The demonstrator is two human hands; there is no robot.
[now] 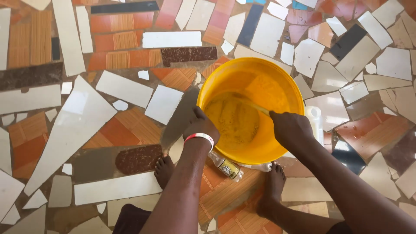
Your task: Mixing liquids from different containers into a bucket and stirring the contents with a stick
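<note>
A yellow plastic bucket (284, 84) stands on the floor in front of me, holding a yellowish foamy liquid (234, 121). My left hand (200, 125), with a red and white wristband (199, 138), grips the bucket's near left rim. My right hand (290, 128) is closed on a stick (251, 105) that reaches down into the liquid.
The floor is a mosaic of broken white, orange, brown and dark tiles (121, 89). A clear plastic bottle (227, 167) lies under the bucket between my bare feet (164, 170). A white plastic container (315, 119) stands just right of the bucket.
</note>
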